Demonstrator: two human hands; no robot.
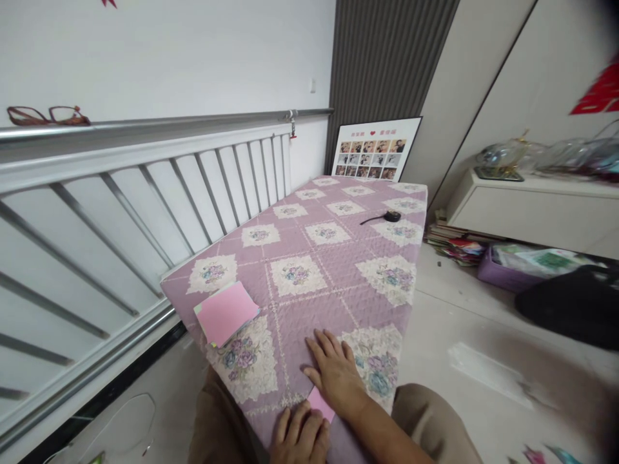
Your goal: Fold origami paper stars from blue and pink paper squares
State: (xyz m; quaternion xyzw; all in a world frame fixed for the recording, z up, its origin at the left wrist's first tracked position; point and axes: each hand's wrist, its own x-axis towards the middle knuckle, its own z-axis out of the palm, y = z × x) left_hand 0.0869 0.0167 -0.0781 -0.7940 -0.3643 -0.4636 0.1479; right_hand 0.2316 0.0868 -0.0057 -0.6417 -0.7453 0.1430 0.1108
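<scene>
On the quilted purple cloth with floral patches (314,322), my right hand (338,377) lies flat with its fingers spread. A small pink piece of paper (320,405) shows between my hands, partly hidden beneath them. My left hand (300,435) rests at its near edge, palm down, fingertips touching the paper or the cloth beside it; the fingers are stretched forward. To the left, near the table's edge, sits a stack of coloured paper sheets (227,312) with a pink one on top.
A black tape measure (391,216) with a strap lies toward the far right of the cloth. White radiator bars (213,187) border the left side. Glasses (48,116) sit on the rail. A photo board (372,151) leans behind; a purple bin (503,270) stands right.
</scene>
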